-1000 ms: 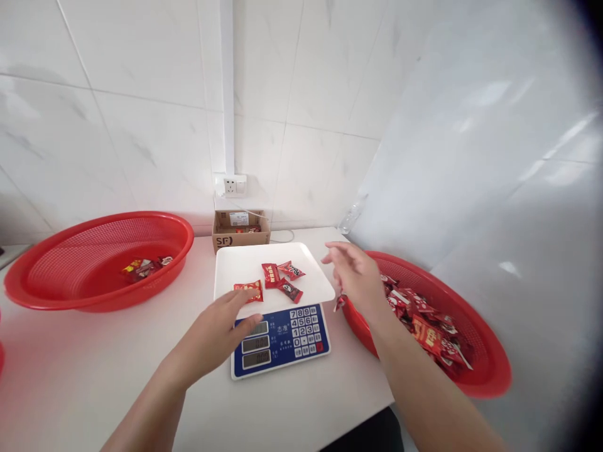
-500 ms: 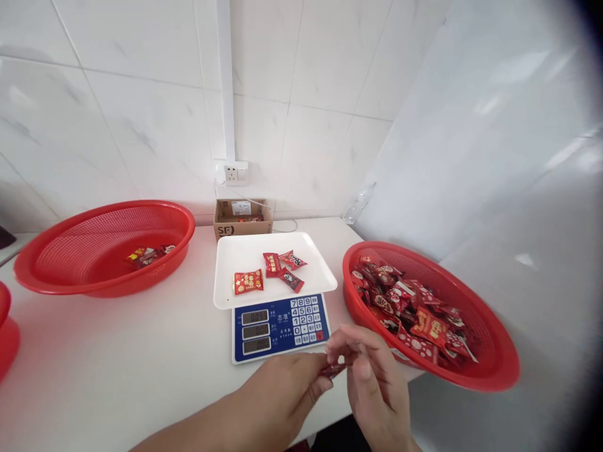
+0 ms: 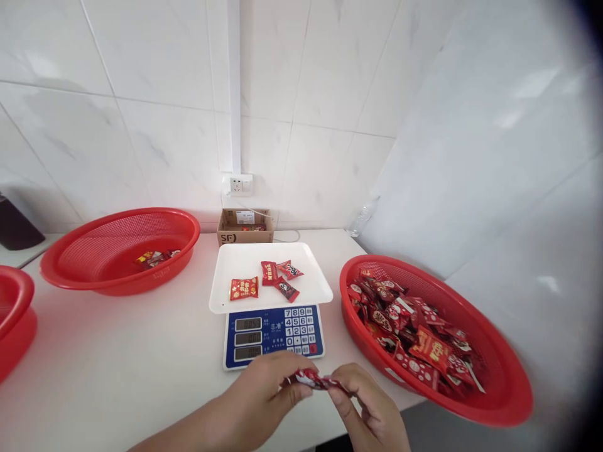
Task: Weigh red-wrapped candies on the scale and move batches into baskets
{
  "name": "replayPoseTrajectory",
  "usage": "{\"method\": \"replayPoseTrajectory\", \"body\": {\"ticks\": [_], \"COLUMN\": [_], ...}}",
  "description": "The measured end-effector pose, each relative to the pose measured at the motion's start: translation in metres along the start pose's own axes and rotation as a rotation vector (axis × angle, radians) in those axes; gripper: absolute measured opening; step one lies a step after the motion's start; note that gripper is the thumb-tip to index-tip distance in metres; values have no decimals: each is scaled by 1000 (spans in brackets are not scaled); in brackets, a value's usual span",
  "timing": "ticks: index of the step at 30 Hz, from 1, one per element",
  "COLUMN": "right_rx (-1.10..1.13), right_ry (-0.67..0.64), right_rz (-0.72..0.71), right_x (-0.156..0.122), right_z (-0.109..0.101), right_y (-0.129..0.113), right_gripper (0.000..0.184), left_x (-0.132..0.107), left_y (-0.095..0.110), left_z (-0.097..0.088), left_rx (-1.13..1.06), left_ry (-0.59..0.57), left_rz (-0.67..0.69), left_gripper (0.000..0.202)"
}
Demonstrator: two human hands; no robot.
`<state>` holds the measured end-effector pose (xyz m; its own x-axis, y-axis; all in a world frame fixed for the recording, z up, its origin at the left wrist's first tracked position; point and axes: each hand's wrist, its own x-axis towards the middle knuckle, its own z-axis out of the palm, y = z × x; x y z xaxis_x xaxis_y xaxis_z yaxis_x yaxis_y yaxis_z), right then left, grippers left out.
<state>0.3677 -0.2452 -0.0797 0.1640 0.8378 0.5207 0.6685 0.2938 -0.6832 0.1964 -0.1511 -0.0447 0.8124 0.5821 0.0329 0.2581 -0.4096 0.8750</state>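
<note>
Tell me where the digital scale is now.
In the head view, the scale sits on the white table near the centre, just beyond the left hand, with the cardboard box behind it and the packet-filled red basket to its right.

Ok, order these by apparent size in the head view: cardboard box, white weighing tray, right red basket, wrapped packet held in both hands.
Right red basket
White weighing tray
Cardboard box
Held wrapped packet, partly covered

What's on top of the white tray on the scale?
Four red packets lie on the white tray: three bunched together, one apart at the left. They cover bits of the tray, so anything underneath them can't be seen.
</note>
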Motion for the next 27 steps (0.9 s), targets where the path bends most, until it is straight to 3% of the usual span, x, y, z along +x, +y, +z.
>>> {"method": "replayPoseTrajectory", "body": {"ticks": [3,6,9,13,18,27], "right_rx": [-150,-380,-512,-542,-592,-696], "right_ry": [73,184,187,132,95,96], "right_rz": [-19,42,64,95,109,82], "right_x": [1,2,3,2,0,0], "right_z": [-15,-34,-49,-54,-53,-51], "right_y": [11,34,60,79,80,72], "right_gripper": [14,22,35,41,43,44], "left_x": [1,10,26,56,77,39], "left_y": [-11,-25,-35,-44,-49,-44], "left_z": [-22,-59,-94,-119,-123,-107], "left_rx": [111,317,554,670,766,820], "left_ry": [209,429,511,471,343,230], "left_rz": [-28,-56,-185,-309,-288,-308], "left_gripper": [25,31,38,43,44,48]}}
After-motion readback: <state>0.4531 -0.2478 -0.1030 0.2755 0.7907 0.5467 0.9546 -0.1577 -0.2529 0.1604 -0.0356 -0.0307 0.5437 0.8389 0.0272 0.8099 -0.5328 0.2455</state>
